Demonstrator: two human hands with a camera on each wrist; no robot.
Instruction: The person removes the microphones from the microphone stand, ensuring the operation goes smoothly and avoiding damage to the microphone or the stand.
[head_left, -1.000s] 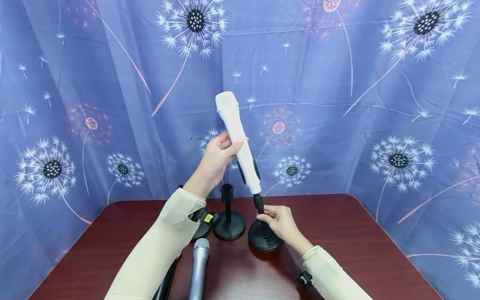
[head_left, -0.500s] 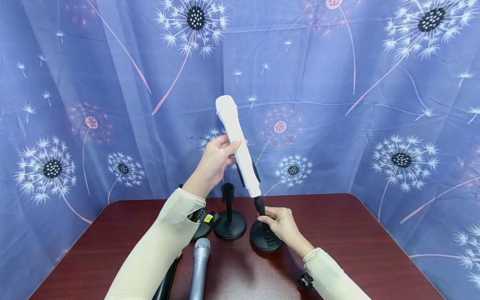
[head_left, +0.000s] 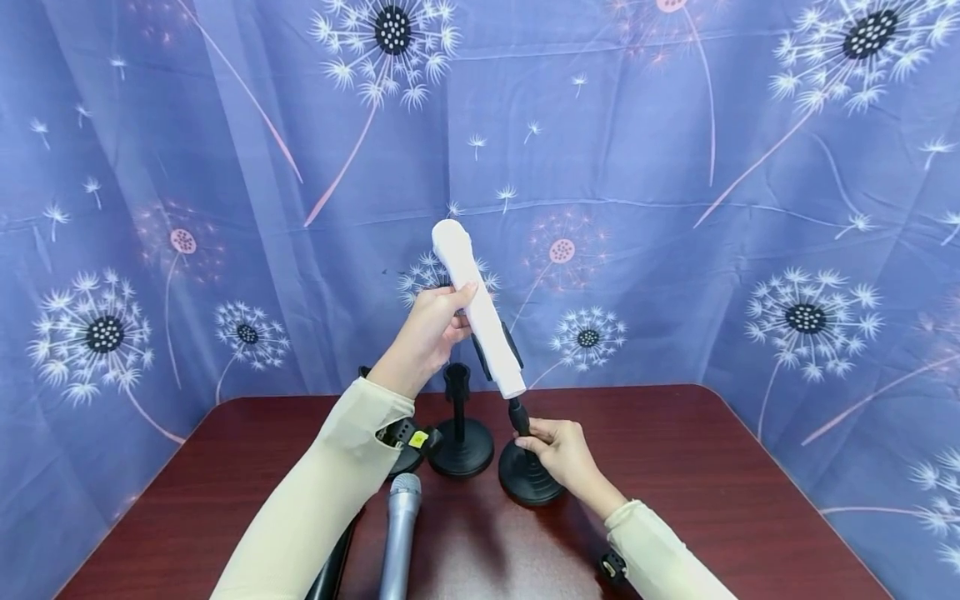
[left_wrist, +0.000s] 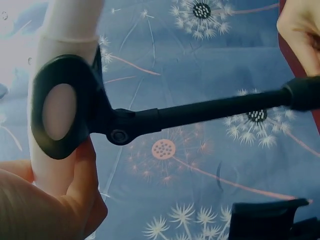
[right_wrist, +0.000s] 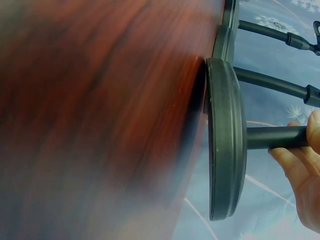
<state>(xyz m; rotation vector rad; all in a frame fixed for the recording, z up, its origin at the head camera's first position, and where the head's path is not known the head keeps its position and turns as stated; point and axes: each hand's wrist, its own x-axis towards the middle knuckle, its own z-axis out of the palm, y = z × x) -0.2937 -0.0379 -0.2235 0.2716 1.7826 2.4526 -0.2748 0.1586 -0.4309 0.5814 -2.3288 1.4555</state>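
Observation:
My left hand [head_left: 435,329] grips a white microphone [head_left: 480,321] by its middle, thumb across the front. The microphone leans with its head up and to the left. In the left wrist view its body lies inside the black oval clip [left_wrist: 90,110] of a stand. My right hand [head_left: 558,450] pinches the upright pole [right_wrist: 275,137] of that stand, below its collar. The stand's round black base [right_wrist: 227,140] is close over the table in the right wrist view. Part of the clip is hidden behind the microphone in the head view.
Another black stand [head_left: 461,450] is to the left, with a further one partly behind my left wrist. A silver microphone [head_left: 401,533] lies at the front of the reddish-brown table [head_left: 660,467], beside a dark one [head_left: 330,571] partly under my sleeve. A blue dandelion curtain [head_left: 637,167] hangs behind.
The white microphone's head has come down, and my left hand has dropped slightly with it. My right hand keeps its hold on the stand's pole, nearly still.

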